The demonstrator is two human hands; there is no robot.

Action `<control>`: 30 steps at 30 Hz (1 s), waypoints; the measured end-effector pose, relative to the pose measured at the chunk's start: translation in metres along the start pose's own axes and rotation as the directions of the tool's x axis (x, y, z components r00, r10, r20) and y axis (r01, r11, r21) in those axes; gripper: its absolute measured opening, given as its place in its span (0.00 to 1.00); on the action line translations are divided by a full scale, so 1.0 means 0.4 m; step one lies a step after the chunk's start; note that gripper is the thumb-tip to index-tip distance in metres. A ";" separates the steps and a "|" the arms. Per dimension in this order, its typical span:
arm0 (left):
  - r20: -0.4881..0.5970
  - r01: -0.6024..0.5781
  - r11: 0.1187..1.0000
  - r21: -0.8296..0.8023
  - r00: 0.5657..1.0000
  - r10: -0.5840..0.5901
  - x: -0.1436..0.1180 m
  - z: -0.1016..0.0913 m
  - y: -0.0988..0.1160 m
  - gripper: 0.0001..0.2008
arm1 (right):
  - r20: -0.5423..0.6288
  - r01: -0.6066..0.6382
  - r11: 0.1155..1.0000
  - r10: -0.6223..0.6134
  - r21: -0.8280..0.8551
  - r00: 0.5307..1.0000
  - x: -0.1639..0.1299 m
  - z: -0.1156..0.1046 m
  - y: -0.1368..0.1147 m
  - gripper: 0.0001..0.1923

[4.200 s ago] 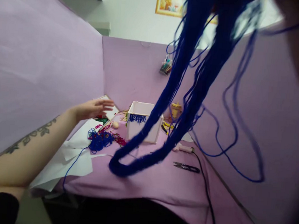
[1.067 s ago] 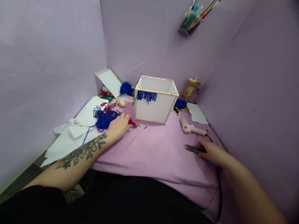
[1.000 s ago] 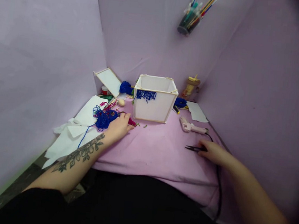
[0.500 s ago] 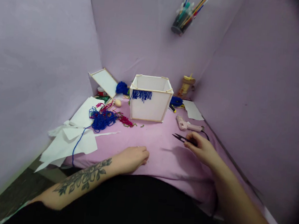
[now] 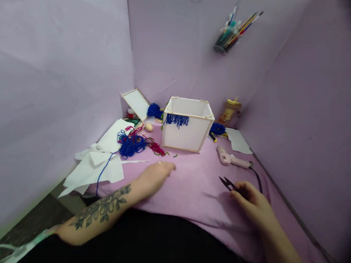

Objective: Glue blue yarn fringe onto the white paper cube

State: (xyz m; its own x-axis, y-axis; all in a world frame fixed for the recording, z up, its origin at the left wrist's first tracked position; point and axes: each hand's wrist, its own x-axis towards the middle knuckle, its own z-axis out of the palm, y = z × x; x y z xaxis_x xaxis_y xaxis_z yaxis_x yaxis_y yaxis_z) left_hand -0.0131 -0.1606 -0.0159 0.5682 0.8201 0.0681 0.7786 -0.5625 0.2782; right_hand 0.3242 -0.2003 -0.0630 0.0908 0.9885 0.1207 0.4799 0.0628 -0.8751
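Note:
A pair of black thread snips [image 5: 231,185] is in my right hand [image 5: 252,201], its two blades apart and pointing left over the cloth. My left hand [image 5: 157,175] reaches over the table with its fingers stretched out and slightly blurred; nothing shows in it. Beyond it stands a white open-topped box [image 5: 185,136] edged with thin wooden sticks. Blue yarn [image 5: 177,119] lies in zigzag loops along the upper left of its front wall. To the left, a loose tangle of blue yarn [image 5: 130,144] trails a strand to the table's front edge.
A pink glue gun [image 5: 233,159] lies at the right with its cord. White paper sheets [image 5: 96,169] cover the left side. Red yarn pieces [image 5: 156,147] lie before the box. A cup of brushes [image 5: 224,41] hangs on the back wall; a frame [image 5: 136,102] leans at back left.
The view has tilted up and turned left, so things appear lower and further right. My left hand has moved forward, its fingers extending. My right hand still holds the snips.

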 end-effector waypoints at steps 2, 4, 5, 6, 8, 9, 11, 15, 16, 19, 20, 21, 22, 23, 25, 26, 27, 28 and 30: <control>-0.149 0.190 0.982 0.022 0.971 -0.185 -0.023 -0.053 -0.050 0.23 | -0.010 -0.006 1.000 0.007 0.009 1.000 -0.008 0.004 -0.001 0.14; -0.244 0.306 0.951 0.045 0.927 -0.287 -0.056 -0.107 -0.092 0.22 | 0.001 -0.023 1.000 0.023 0.000 1.000 -0.015 0.008 -0.006 0.14; -0.268 0.359 0.931 0.065 0.905 -0.330 -0.075 -0.132 -0.107 0.20 | 0.013 -0.029 0.999 0.030 -0.021 0.999 -0.018 0.009 -0.008 0.13; -0.280 0.418 0.903 0.097 0.882 -0.379 -0.096 -0.155 -0.118 0.17 | 0.025 -0.028 0.998 0.029 -0.054 0.999 -0.019 0.010 -0.009 0.13; -0.281 0.541 0.817 0.199 0.830 -0.481 -0.142 -0.195 -0.129 0.15 | 0.032 0.001 0.989 0.004 -0.146 0.999 -0.020 0.011 -0.006 0.12; -0.273 0.596 0.760 0.258 0.800 -0.534 -0.167 -0.212 -0.130 0.16 | 0.027 0.022 0.981 -0.017 -0.195 0.999 -0.019 0.011 -0.004 0.12; -0.226 0.672 0.648 0.358 0.736 -0.639 -0.226 -0.235 -0.125 0.21 | 0.011 0.050 0.962 -0.049 -0.269 0.999 -0.017 0.012 0.004 0.12; -0.025 0.692 0.561 0.455 0.639 -0.768 -0.355 -0.230 -0.109 0.28 | 0.011 0.045 0.946 -0.044 -0.320 0.999 -0.016 0.013 0.005 0.13; 0.003 0.686 0.559 0.466 0.630 -0.776 -0.381 -0.219 -0.107 0.29 | 0.015 0.043 0.946 -0.041 -0.322 0.999 -0.017 0.014 -0.001 0.13; 0.017 0.687 0.567 0.454 0.630 -0.776 -0.421 -0.173 -0.112 0.26 | 0.033 0.041 0.949 -0.032 -0.314 0.999 -0.024 0.022 -0.027 0.14; 0.008 0.692 0.576 0.435 0.637 -0.771 -0.423 -0.158 -0.116 0.24 | 0.039 0.039 0.951 -0.029 -0.308 0.999 -0.027 0.026 -0.036 0.14; -0.011 0.699 0.585 0.410 0.646 -0.764 -0.422 -0.145 -0.121 0.22 | 0.040 0.037 0.953 -0.026 -0.301 0.999 -0.030 0.029 -0.042 0.14; -0.040 0.709 0.594 0.380 0.654 -0.755 -0.418 -0.135 -0.126 0.19 | 0.038 0.035 0.956 -0.024 -0.291 0.999 -0.032 0.032 -0.045 0.14; -0.071 0.721 0.602 0.342 0.659 -0.749 -0.415 -0.131 -0.131 0.17 | 0.035 0.033 0.960 -0.024 -0.279 0.999 -0.033 0.035 -0.045 0.14; -0.091 0.734 0.645 0.211 0.672 -0.735 -0.412 -0.140 -0.138 0.15 | 0.031 0.030 0.970 -0.023 -0.242 0.999 -0.031 0.038 -0.038 0.14; -0.066 0.732 0.674 0.100 0.681 -0.730 -0.412 -0.153 -0.138 0.16 | 0.027 0.027 0.977 -0.022 -0.209 0.999 -0.029 0.040 -0.033 0.15; -0.016 0.723 0.690 -0.046 0.690 -0.724 -0.412 -0.171 -0.137 0.16 | 0.021 0.023 0.986 -0.019 -0.165 1.000 -0.027 0.043 -0.029 0.15; 0.040 0.699 0.681 -0.219 0.704 -0.709 -0.410 -0.192 -0.135 0.17 | 0.009 0.017 0.994 -0.016 -0.111 1.000 -0.024 0.049 -0.030 0.16; 0.109 0.598 0.561 -0.573 0.733 -0.671 -0.392 -0.235 -0.125 0.19 | 0.013 0.000 1.000 0.000 -0.014 1.000 -0.021 0.069 -0.047 0.19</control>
State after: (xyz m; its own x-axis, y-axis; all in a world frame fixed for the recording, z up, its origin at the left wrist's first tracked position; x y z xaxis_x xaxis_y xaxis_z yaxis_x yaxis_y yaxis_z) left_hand -0.1662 -0.2512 0.0497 -0.0765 0.9674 -0.2412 0.6237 0.2352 0.7454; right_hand 0.2905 -0.2058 -0.0602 0.0793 0.9902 0.1147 0.4919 0.0612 -0.8685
